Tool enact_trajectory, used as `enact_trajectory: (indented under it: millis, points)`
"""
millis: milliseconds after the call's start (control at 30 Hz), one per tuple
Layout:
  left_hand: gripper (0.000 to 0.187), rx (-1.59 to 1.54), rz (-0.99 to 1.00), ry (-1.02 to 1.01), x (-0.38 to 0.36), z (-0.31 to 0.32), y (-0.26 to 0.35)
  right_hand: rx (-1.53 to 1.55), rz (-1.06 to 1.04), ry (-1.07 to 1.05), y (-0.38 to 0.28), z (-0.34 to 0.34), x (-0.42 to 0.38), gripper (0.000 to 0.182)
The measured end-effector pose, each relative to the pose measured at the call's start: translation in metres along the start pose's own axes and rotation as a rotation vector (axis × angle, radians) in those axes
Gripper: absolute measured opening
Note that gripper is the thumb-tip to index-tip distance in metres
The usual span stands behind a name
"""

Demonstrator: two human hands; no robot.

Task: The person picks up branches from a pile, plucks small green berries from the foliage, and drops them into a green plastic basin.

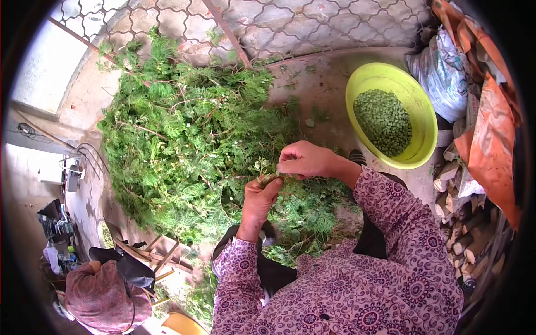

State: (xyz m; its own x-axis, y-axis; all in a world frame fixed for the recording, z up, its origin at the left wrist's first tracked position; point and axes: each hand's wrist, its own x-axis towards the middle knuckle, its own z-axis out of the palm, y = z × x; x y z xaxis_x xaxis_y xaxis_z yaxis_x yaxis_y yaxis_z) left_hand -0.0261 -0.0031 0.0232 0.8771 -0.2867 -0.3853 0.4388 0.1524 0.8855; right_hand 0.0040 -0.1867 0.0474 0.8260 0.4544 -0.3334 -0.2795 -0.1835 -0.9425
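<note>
My left hand (259, 200) is closed around a small green sprig (261, 166), whose tip sticks up above the fingers. Close to its right, my right hand (304, 159) has its fingers pinched together at the sprig; what lies between them is too small to make out. Both hands are over the near right part of a big heap of green branches (184, 134) on the ground. A yellow-green basin (421, 106) with many small green seed pods (382, 120) in its bottom stands to the upper right.
A wire mesh gate (312, 25) runs along the back. Sacks (444, 75), an orange sheet (488, 139) and stacked firewood (474, 240) line the right side. At lower left are another person (106, 298), a wooden frame (164, 254) and a yellow container (184, 324).
</note>
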Motion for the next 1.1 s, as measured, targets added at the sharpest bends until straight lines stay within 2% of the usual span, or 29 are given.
enact_trajectory:
  millis: [100,200,333,400,467,533,600,667,700,767,800,867,933,1000,1067,1100]
  points:
    - [0.005,0.0,-0.001,-0.029,0.001,0.0,-0.003,-0.182,-0.113,-0.004,0.011,0.003,0.006,0.027]
    - [0.005,-0.007,-0.011,-0.033,0.001,-0.001,-0.004,-0.218,-0.158,-0.037,0.017,0.003,0.009,0.028]
    - [0.004,-0.059,-0.027,-0.031,0.0,0.001,-0.002,-0.086,-0.115,0.01,0.009,0.001,0.003,0.024]
    - [0.004,-0.011,-0.038,-0.039,-0.001,0.003,-0.002,0.227,-0.057,0.25,-0.002,-0.016,-0.002,0.017]
    - [0.005,0.009,-0.051,-0.062,-0.002,0.004,-0.001,0.269,-0.125,0.466,-0.011,-0.042,-0.009,0.013]
    - [0.006,0.03,-0.065,-0.082,-0.003,0.002,0.0,0.04,-0.302,0.792,-0.016,-0.069,-0.022,0.018]
    - [0.008,0.045,-0.096,-0.144,-0.003,-0.002,-0.001,-0.274,-0.371,1.129,0.012,-0.115,-0.031,0.025]
    - [0.008,0.072,-0.09,-0.177,-0.003,-0.002,-0.001,-1.014,-0.131,1.385,0.042,-0.155,-0.048,0.037]
    - [0.009,0.104,-0.085,-0.209,-0.003,-0.001,0.0,-1.022,-0.138,1.387,0.053,-0.162,-0.052,0.037]
    - [0.009,0.132,-0.088,-0.232,-0.003,0.004,0.003,-1.088,0.261,1.26,0.058,-0.163,-0.057,0.049]
    - [0.01,0.165,-0.1,-0.251,-0.002,0.006,0.003,-1.094,0.257,1.261,0.062,-0.163,-0.056,0.049]
    - [0.01,0.162,-0.108,-0.268,0.001,0.01,-0.001,-0.91,-0.008,0.962,0.048,-0.136,-0.048,0.045]
    - [0.01,0.166,-0.123,-0.286,0.003,0.012,-0.002,-0.539,-0.016,0.522,0.004,-0.097,-0.041,0.044]
    - [0.01,0.213,-0.151,-0.314,0.006,0.015,-0.001,-0.417,-0.205,0.191,0.008,-0.076,-0.025,0.042]
    - [0.01,0.221,-0.153,-0.316,0.008,0.016,-0.002,-0.192,-0.21,0.045,0.002,-0.047,-0.02,0.04]
    - [0.01,0.225,-0.155,-0.316,0.009,0.016,-0.003,-0.19,-0.209,0.045,0.001,-0.037,-0.019,0.04]
